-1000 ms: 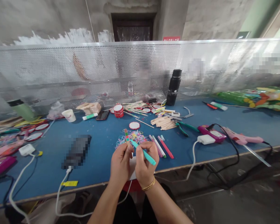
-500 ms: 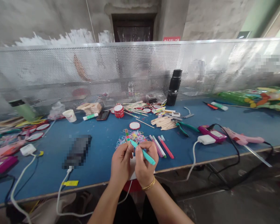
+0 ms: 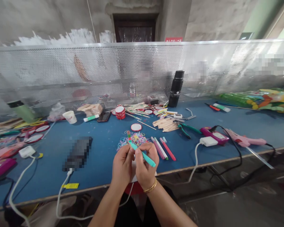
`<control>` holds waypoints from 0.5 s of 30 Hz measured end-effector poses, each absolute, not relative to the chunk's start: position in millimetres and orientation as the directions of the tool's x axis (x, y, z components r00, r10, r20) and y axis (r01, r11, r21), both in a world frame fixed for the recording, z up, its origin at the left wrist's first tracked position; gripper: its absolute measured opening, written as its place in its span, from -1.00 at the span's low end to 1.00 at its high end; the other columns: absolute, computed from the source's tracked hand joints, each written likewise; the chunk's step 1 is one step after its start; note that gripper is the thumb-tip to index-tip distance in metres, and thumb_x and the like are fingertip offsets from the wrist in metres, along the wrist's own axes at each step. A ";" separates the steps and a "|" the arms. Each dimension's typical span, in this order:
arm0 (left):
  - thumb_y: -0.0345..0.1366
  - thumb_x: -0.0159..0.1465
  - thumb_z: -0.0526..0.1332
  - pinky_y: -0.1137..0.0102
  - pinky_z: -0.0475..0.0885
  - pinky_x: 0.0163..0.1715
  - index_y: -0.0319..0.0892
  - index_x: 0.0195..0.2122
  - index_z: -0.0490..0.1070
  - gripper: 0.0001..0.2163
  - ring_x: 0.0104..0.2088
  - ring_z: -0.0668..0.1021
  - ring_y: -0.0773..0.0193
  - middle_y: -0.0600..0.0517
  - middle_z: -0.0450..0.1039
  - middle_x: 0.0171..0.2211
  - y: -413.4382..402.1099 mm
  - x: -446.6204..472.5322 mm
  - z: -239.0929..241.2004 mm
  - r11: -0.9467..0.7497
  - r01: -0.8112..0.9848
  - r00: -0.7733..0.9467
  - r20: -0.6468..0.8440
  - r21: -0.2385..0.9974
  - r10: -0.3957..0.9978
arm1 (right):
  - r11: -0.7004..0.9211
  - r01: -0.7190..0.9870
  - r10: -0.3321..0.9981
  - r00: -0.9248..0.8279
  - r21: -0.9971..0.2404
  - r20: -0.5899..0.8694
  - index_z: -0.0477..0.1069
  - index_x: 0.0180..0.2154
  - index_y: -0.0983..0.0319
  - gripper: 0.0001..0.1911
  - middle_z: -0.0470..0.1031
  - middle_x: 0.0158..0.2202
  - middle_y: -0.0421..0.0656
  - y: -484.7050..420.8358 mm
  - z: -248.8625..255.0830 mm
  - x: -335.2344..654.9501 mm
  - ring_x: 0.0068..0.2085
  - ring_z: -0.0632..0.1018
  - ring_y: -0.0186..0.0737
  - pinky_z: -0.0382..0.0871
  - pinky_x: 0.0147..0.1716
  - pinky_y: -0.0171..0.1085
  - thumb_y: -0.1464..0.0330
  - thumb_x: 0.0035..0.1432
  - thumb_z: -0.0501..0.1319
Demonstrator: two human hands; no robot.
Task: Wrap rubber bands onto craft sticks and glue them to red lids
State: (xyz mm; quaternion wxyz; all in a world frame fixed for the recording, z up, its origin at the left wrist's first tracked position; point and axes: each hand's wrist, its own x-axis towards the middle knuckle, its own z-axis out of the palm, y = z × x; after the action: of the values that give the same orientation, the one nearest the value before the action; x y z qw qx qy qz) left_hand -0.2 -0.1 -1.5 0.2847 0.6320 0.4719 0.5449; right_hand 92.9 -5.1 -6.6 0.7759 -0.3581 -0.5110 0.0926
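My left hand (image 3: 122,162) pinches a small wooden craft stick (image 3: 129,135) upright, its top end banded in red and green. In my right hand (image 3: 147,160) is a turquoise marker pen (image 3: 148,159), held like a pencil, with its tip at the stick. Whether the tip touches the wood I cannot tell. Behind my hands lies a heap of small coloured rubber bands (image 3: 137,138). Pink, white and red marker pens (image 3: 167,148) rest just right of my right hand, with a small light-blue pen cap (image 3: 164,139) beside them.
Bare craft sticks (image 3: 167,124) and green-handled pliers (image 3: 186,130) lie behind the pens. A black bottle (image 3: 176,90) stands by the perforated metal screen (image 3: 97,69). Pink glue guns (image 3: 245,138) with cables lie at both sides. A phone (image 3: 77,154) is on the left, its white cable hanging over the edge.
The marker pen in my right hand has shifted slightly to the left and its rear end has dipped a little. My left hand still holds the stick in about the same place.
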 end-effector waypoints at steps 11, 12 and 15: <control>-0.05 0.38 0.17 0.39 0.25 -0.38 -0.13 -0.52 0.33 -0.63 -0.43 0.37 0.26 0.10 0.33 -0.50 -2.3 0.6 4.7 -0.396 0.321 -0.060 0.436 0.860 0.898 | 0.714 0.233 0.510 0.474 -0.661 0.718 0.38 -0.28 0.17 -0.92 0.44 -0.37 -0.22 -5.3 -6.6 93.1 -0.30 0.49 -0.21 0.41 -0.25 -0.16 0.40 0.32 0.18; -0.05 0.38 0.17 0.39 0.25 -0.38 -0.13 -0.51 0.33 -0.63 -0.43 0.37 0.26 0.10 0.33 -0.50 -2.4 0.5 4.9 -0.397 0.320 -0.057 0.436 0.860 0.898 | 0.711 0.230 0.514 0.474 -0.665 0.714 0.38 -0.29 0.17 -0.92 0.44 -0.37 -0.22 -5.3 -7.1 93.1 -0.30 0.49 -0.21 0.41 -0.25 -0.16 0.40 0.33 0.18; -0.04 0.40 0.17 0.39 0.24 -0.38 -0.13 -0.51 0.32 -0.62 -0.43 0.37 0.26 0.11 0.31 -0.51 -2.7 0.6 5.0 -0.396 0.303 -0.045 0.428 0.867 0.903 | 0.693 0.231 0.513 0.508 -0.683 0.692 0.37 -0.31 0.17 -0.89 0.43 -0.38 -0.23 -4.7 -9.1 93.4 -0.31 0.47 -0.21 0.40 -0.27 -0.18 0.40 0.34 0.18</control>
State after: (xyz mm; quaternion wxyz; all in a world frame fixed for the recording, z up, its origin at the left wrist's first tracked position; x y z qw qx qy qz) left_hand 0.6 -2.7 5.0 0.2755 0.6338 0.4755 0.5444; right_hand 93.4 -4.7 -9.1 0.7801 -0.3812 -0.4877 0.0904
